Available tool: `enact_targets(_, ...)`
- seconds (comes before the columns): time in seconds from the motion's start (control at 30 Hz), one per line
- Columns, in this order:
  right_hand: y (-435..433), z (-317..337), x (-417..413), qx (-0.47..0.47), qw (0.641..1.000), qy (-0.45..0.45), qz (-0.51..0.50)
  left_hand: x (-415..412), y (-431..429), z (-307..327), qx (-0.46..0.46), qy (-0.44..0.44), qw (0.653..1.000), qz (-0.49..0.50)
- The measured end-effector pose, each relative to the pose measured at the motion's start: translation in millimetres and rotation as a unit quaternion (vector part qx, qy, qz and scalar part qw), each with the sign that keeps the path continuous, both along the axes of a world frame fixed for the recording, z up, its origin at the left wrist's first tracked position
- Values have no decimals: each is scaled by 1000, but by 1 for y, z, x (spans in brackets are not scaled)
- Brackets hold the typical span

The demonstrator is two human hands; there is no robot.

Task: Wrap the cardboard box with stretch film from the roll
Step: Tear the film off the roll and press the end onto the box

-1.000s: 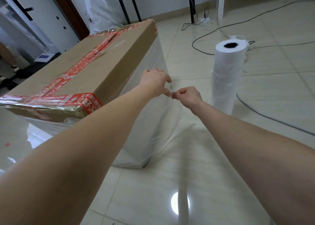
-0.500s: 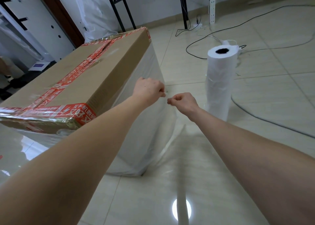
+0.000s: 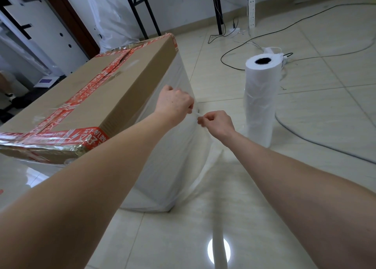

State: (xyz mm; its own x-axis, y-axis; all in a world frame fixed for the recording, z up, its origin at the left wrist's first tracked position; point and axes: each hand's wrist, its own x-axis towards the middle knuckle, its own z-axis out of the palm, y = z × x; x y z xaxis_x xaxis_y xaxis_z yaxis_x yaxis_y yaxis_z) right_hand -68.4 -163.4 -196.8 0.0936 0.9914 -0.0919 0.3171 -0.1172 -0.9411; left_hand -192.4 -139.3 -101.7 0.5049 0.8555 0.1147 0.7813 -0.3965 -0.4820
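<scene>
A large cardboard box [image 3: 122, 85] with red tape across its top stands on the tiled floor, its sides covered in cloudy stretch film [image 3: 173, 156]. My left hand [image 3: 175, 103] and my right hand [image 3: 217, 124] meet at the box's right side, each pinching a bunched bit of film between fingertips, nearly touching. A loose sheet of film trails from there down toward me. The film roll [image 3: 262, 97] stands upright on the floor to the right of the box, apart from both hands.
Black and grey cables [image 3: 325, 144] snake over the floor behind and right of the roll, with a power strip [image 3: 272, 50] beyond it. Black stand legs [image 3: 146, 14], a white rack post [image 3: 251, 6] and a white bag line the back wall.
My hands stay close together pinching the film at the box's side. The view has shifted slightly, so box and roll sit lower in frame.
</scene>
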Motion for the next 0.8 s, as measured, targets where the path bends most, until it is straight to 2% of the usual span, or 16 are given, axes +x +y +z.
enact_targets(0.13,-1,1,0,4,1000,-15,5,-1,-1,0,5,17,1000,-3)
enact_targets(0.27,-2,2,1,-1,1000,-14,6,0,0,-1,-41,-16,999,16)
enact_targets(0.47,-3,2,3,-11,1000,-9,17,3,-1,-4,-57,-41,997,-33)
enact_targets(0.6,-3,0,4,-11,1000,-5,24,2,4,-6,-87,9,995,-38)
enact_targets(0.73,-1,-2,3,-5,1000,-2,21,5,7,-9,-156,37,987,7)
enact_targets(0.8,0,-3,2,-6,1000,-1,19,6,8,-8,-135,39,990,6)
